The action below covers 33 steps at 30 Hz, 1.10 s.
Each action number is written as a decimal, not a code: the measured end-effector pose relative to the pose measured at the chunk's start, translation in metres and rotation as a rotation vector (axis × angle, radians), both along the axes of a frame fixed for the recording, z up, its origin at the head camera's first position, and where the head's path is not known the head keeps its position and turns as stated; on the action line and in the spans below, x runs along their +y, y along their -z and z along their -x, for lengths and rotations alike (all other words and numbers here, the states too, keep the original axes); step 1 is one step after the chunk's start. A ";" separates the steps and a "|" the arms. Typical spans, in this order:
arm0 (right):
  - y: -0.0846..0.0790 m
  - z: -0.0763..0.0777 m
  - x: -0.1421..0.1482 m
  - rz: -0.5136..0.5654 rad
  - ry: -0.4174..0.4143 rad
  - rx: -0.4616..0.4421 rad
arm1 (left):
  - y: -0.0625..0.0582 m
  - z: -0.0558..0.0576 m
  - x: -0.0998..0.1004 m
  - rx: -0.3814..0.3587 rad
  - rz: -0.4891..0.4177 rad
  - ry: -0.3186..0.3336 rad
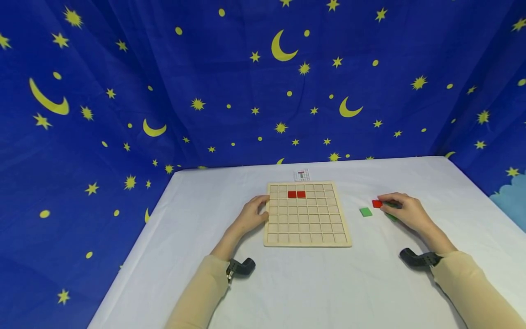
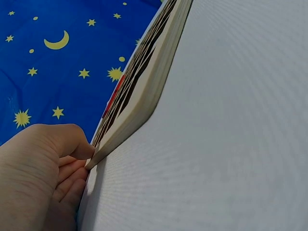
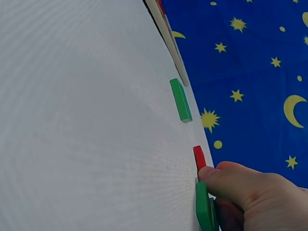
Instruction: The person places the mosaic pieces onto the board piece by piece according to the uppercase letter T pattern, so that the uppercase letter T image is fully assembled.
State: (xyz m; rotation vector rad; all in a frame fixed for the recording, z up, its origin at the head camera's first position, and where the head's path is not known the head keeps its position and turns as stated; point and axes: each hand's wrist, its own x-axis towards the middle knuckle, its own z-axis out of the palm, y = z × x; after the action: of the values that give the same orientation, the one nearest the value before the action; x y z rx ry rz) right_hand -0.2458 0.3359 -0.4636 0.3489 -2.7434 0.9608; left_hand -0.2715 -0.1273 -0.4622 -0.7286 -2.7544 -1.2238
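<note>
A pale wooden grid board lies on the table, with two red square tiles side by side in its second row. My left hand holds the board's left edge; thumb and curled fingers meet that edge in the left wrist view. Off to the right of the board, my right hand pinches a loose red tile between thumb and fingers, low over the cloth. Green tiles lie beneath and beside this hand, partly hidden by it. A separate green tile rests between hand and board.
A small printed card with a grid pattern lies just behind the board. White cloth covers the table. A blue curtain with yellow moons and stars hangs behind and along the sides.
</note>
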 end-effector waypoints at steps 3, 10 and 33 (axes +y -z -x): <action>-0.001 -0.001 0.000 0.015 0.008 -0.012 | 0.000 0.000 0.000 0.000 -0.002 -0.001; -0.013 -0.005 0.001 0.078 0.052 -0.057 | 0.000 -0.001 0.001 -0.006 0.010 0.001; -0.034 0.018 -0.045 0.243 0.055 -0.006 | -0.002 0.000 0.000 -0.010 0.008 -0.008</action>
State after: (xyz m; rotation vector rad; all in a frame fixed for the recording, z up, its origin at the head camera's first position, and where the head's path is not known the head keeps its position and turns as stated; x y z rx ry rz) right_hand -0.2640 0.2906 -0.4292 0.2273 -2.5872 1.2638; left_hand -0.2710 -0.1271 -0.4605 -0.7139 -2.7685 -1.2188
